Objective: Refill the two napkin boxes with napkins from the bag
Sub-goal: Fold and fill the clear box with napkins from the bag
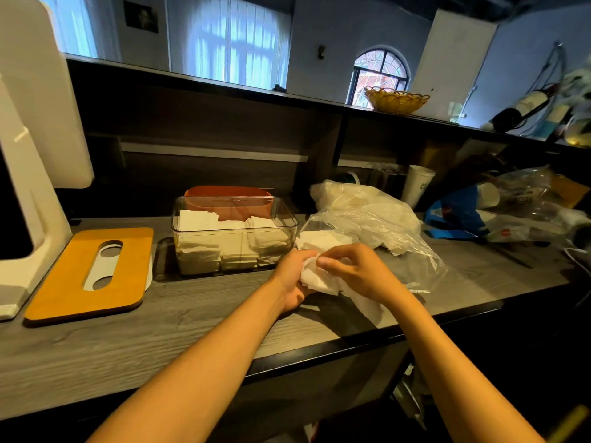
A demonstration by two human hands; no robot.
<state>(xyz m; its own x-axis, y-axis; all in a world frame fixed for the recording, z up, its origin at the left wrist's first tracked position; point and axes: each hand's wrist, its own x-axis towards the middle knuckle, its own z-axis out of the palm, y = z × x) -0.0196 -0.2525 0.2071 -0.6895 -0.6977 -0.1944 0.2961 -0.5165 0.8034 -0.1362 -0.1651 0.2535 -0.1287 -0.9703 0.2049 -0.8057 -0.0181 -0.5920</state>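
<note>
Both hands meet over the grey surface [192, 318], just in front of the clear plastic bag [377, 225]. The left hand [292, 276] curls around a wad of white napkins [315, 278] from below; the right hand [361, 270] pinches the same wad from above. The clear napkin box [233, 235], partly filled, stands just left of the hands, its wooden lid [92, 273] lying farther left.

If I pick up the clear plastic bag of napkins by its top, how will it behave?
The clear plastic bag looks thin and crumpled, so it would probably sag, not hold shape. It seems light: only napkins show inside. Its mouth lies open toward the hands, so napkins might slide out.
</note>
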